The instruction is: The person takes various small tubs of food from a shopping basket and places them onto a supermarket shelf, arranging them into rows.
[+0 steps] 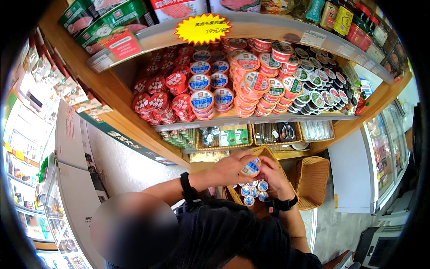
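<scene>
Between both hands is a small round tub with a blue and white lid (250, 168), tilted, above a wicker basket (289, 181). My left hand (231, 167) grips the tub from its left side, partly covering it. On the tub's right edge are the fingers of my right hand (272, 173). More blue-lidded tubs (254, 193) lie in the basket below. Ahead, the wooden shelf (255, 117) bears stacked tubs: red cups (176, 82) at the left, blue-lidded tubs (202, 100) beside them, orange-rimmed tubs (256, 82) in the middle and black-and-white tubs (317, 99) at the right.
A tall wicker basket (310, 183) stands on the floor to the right, near a white freezer (352, 168). Under the stacks, shallow wicker trays (224, 147) hold packaged goods. An upper shelf edge (262, 23) with price tags juts out above. A large carton (72, 134) stands at the left.
</scene>
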